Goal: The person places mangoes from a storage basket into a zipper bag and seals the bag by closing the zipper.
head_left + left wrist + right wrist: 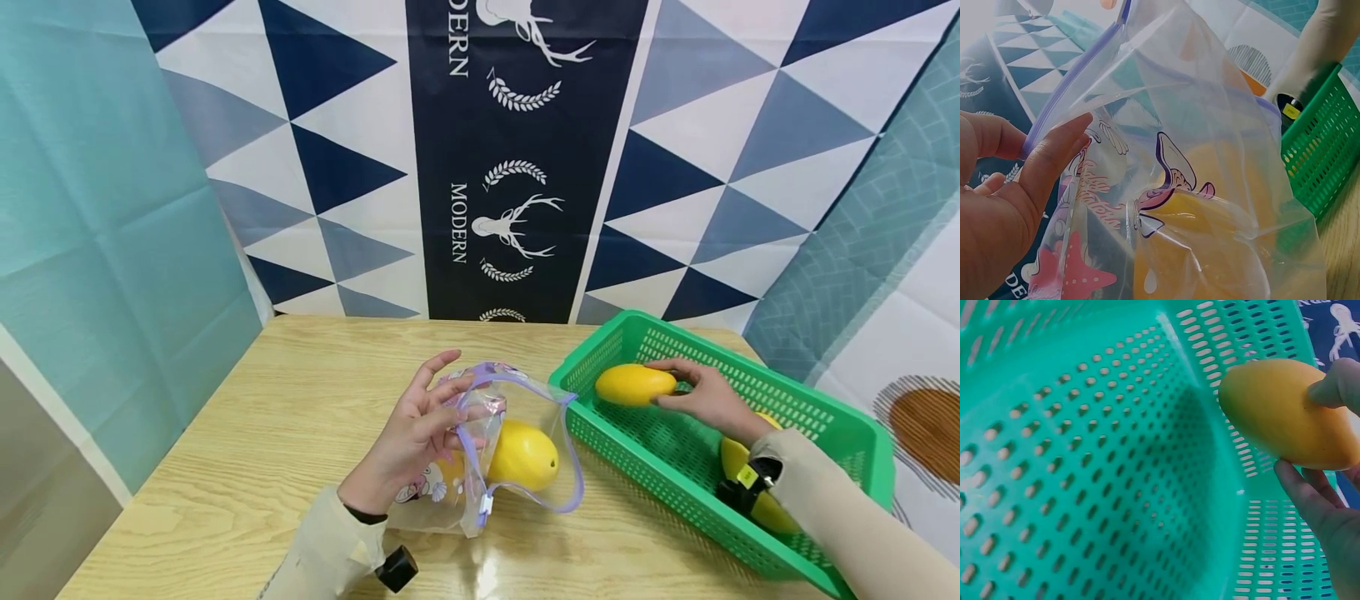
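Observation:
A clear zip bag (442, 508) with purple edging and printed sea creatures lies on the table, its mouth facing right. My left hand (423, 425) holds the bag by its rim, between thumb and fingers; the purple edge runs past those fingers (1054, 156) in the left wrist view. Inside the bag's mouth sits a yellow mango (525, 456), its stem end outward. My right hand (708, 400) grips another mango (633, 384) by one end, above the left end of a green basket (637, 467). Its thumb (1335, 384) presses the mango's side in the right wrist view.
More yellow mangoes (772, 508) lie in the basket under my right forearm, partly hidden. The basket's perforated wall stands close to the bag's right side. Beneath both is a wooden table (247, 433), with a patterned cloth (345, 167) behind it.

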The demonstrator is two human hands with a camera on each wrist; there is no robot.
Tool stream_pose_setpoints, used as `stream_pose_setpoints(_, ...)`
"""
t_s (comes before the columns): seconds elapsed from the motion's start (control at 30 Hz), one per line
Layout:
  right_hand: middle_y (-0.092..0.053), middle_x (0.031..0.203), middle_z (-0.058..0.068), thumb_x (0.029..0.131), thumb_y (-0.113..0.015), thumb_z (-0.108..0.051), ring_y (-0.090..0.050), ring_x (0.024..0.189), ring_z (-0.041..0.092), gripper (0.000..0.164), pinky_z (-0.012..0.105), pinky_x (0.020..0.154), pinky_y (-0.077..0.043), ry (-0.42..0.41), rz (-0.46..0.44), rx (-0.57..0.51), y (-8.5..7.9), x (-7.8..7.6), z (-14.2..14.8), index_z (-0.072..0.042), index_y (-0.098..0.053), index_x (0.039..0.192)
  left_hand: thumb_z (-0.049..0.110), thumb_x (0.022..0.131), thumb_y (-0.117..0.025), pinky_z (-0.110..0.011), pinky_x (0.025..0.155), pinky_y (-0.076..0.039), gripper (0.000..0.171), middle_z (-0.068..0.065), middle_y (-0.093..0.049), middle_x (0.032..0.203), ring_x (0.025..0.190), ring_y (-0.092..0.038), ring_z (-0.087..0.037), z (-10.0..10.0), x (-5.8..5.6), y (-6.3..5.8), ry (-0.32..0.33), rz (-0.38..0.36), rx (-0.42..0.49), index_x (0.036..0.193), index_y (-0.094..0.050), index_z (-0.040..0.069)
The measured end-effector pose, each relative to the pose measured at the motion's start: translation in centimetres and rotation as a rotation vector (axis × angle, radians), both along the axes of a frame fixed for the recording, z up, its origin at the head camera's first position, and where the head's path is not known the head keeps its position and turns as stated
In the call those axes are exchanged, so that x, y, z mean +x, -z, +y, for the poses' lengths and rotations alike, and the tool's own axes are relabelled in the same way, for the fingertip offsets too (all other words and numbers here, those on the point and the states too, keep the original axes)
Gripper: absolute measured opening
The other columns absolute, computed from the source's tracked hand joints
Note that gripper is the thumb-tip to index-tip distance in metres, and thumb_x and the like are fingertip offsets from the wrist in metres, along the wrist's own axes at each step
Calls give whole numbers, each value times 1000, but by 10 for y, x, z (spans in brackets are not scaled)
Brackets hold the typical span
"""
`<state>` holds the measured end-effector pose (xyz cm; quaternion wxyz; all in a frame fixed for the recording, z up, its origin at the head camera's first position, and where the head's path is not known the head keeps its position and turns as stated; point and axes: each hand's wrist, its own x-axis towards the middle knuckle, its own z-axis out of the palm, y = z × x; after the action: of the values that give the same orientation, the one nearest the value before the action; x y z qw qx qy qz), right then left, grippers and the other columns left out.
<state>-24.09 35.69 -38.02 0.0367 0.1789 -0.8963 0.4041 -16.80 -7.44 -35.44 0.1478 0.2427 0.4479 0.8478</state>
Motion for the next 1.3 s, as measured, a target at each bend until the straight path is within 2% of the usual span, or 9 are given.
stream_pose_setpoints(0.2, -54, 125, -14, 89, -73, -4, -59, 100, -3, 49, 20, 79, -57, -35, 38, -105, -5, 0, 3, 5, -55, 134, -11, 93, -48, -19, 59, -56, 68, -7, -53, 137, 94, -73, -17, 0, -1, 1, -8, 6, -15, 150, -21, 14)
stream_pose_setpoints(0.3, -53, 125, -20, 89, -72, -1, -60, 102, -3, 50, 19, 80, -56, -56, 55, -145, -8, 0, 3, 5, -54, 135, -11, 93, -47, -21, 61, -58, 68, -6, -54, 135, 95, -72, -17, 0, -1, 1, -10, 3, -14, 150, -22, 14)
stream_pose_setpoints(0.6, -52, 131, -17, 88, -70, 5, -58, 107, -4, 51, 18, 79, -56, -88, 99, -192, -17, 2, 0, -1, -55, 137, -12, 93, -46, -32, 70, -61, 68, -5, -55, 133, 101, -71, -18, 0, -1, 0, -10, -17, 1, 151, -21, 13)
stream_pose_setpoints(0.77, -55, 133, -12, 89, -69, 6, -59, 109, -3, 52, 17, 82, -55, -84, 118, -215, -23, 5, 0, -8, -57, 138, -12, 93, -46, -25, 65, -60, 68, -5, -55, 133, 100, -71, -18, 0, -1, 0, -6, -4, -3, 151, -20, 12)
stream_pose_setpoints(1.0, -56, 135, -8, 88, -63, 16, -61, 111, 3, 54, 18, 84, -55, -186, 118, -352, -34, 7, -3, 0, -55, 138, -12, 92, -46, -25, 65, -60, 69, -5, -55, 133, 99, -71, -18, 0, -2, 1, -7, -3, -5, 151, -20, 12)
stream_pose_setpoints(1.13, -56, 134, -5, 86, -62, 19, -62, 109, 5, 55, 18, 83, -56, -217, 125, -396, -39, 9, -7, -2, -57, 137, -12, 92, -46, -29, 67, -61, 69, -4, -56, 133, 100, -71, -18, 0, -2, 2, -17, 3, -19, 152, -18, 11)
stream_pose_setpoints(1.3, -56, 133, 0, 82, -61, 25, -62, 110, 8, 54, 20, 83, -56, -247, 173, -416, -46, 11, -15, 8, -55, 134, -11, 93, -45, -33, 69, -61, 68, -1, -58, 130, 102, -71, -18, 0, -2, 1, -15, -9, -14, 152, -18, 11)
